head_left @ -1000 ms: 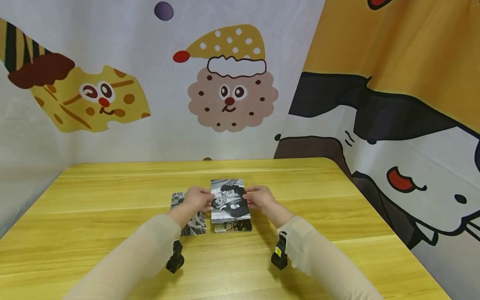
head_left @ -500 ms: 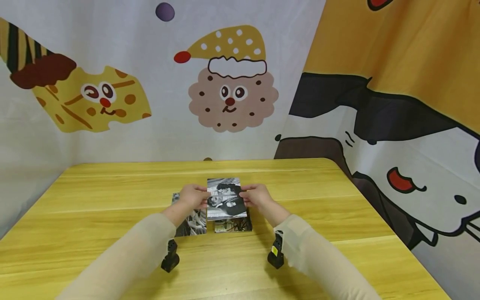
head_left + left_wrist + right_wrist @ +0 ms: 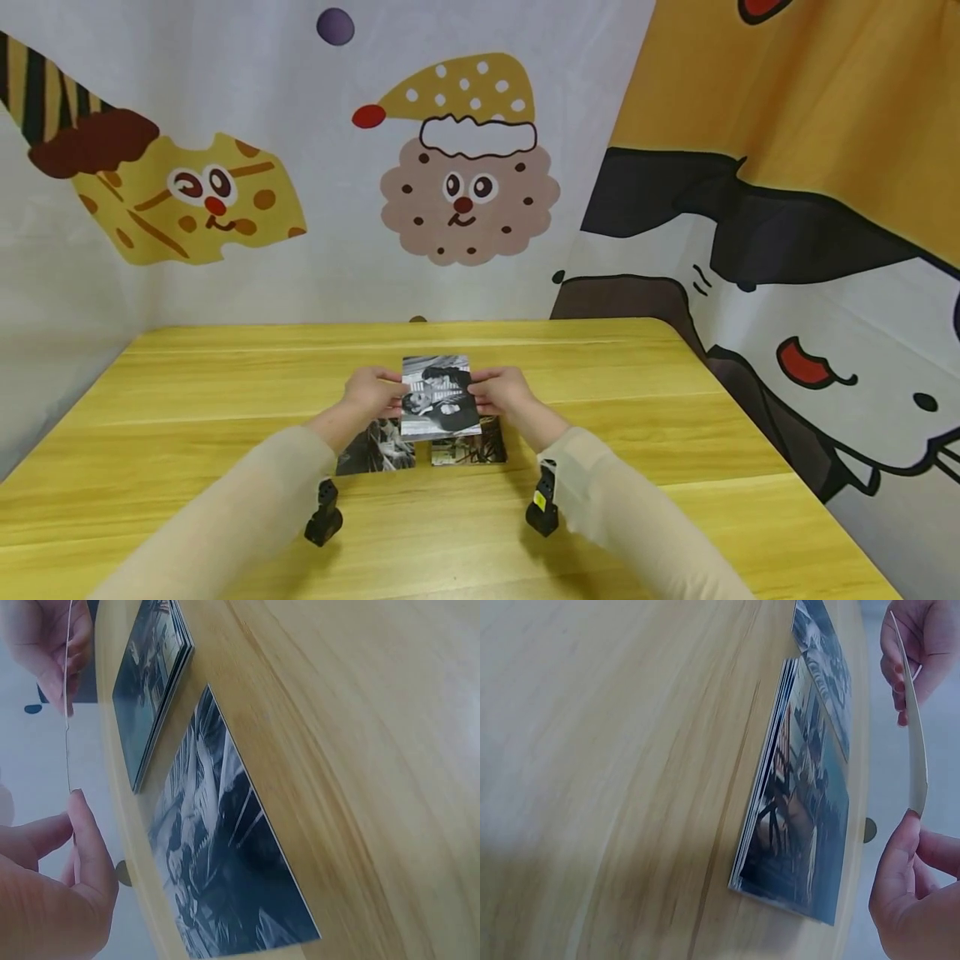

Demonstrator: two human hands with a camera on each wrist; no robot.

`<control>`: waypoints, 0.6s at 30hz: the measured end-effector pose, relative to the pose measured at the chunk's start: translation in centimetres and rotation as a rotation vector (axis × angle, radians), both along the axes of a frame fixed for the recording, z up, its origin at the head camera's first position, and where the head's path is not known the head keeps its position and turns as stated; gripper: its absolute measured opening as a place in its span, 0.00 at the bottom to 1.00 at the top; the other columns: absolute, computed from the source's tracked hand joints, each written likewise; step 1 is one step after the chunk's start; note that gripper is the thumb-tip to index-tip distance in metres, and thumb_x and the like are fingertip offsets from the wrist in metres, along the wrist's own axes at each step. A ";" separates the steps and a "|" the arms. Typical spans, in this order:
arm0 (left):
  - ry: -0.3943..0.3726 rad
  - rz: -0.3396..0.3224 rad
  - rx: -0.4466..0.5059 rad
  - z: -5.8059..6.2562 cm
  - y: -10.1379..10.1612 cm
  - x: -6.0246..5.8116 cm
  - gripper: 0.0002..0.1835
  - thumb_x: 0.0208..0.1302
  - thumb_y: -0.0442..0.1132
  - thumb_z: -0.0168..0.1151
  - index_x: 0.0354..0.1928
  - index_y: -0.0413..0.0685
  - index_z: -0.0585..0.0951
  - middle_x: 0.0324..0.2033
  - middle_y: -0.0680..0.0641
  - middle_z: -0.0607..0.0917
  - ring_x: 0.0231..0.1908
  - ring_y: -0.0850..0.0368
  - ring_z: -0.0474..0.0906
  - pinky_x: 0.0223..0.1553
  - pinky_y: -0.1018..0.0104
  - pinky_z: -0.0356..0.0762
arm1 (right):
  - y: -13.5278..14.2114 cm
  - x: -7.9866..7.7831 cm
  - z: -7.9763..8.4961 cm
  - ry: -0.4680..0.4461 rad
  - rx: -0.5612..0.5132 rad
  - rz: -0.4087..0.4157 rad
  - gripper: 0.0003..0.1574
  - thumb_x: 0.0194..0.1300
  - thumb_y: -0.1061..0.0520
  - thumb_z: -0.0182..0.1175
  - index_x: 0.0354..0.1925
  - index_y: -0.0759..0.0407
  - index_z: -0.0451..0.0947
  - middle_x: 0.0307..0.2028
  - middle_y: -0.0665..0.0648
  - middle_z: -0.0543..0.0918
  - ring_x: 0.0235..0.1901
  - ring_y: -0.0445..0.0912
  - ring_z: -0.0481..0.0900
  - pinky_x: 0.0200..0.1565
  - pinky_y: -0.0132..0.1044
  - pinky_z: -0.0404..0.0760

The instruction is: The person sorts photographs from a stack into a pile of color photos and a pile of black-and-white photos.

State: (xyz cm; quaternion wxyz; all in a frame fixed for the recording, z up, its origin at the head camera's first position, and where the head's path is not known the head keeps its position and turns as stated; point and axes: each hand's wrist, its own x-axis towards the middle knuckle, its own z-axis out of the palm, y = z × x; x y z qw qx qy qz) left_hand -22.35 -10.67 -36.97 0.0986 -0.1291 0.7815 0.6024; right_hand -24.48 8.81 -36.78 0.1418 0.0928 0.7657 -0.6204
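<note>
Between my two hands a black-and-white photo card (image 3: 438,398) is held up above the table, seen edge-on in both wrist views. My left hand (image 3: 369,393) pinches its left edge between thumb and fingers. On the opposite edge, my right hand (image 3: 501,390) pinches it the same way. Below and to the left lies a single black-and-white photo card (image 3: 225,847), flat on the wood. A neat stack of photo cards (image 3: 799,810), with a colour picture on top, lies to its right; the held card overlaps both in the head view.
The wooden table (image 3: 637,517) reaches back to a curtain (image 3: 330,292) printed with cartoon figures. Black wrist cameras (image 3: 324,515) hang under both sleeves, close above the tabletop.
Both hands have carried the held photo card leftward, from over the stack to between the stack and the single card. More of the stack's top picture shows now.
</note>
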 end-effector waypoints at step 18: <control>-0.012 -0.006 -0.046 0.5 -3.2 1.0 0.20 0.63 0.30 0.56 0.55 0.27 0.71 0.24 0.50 0.76 0.20 0.65 0.72 0.25 0.72 0.83 | -2.9 0.2 0.0 -0.008 -0.016 0.055 0.19 0.59 0.71 0.58 0.50 0.72 0.76 0.19 0.51 0.74 0.17 0.39 0.71 0.25 0.30 0.82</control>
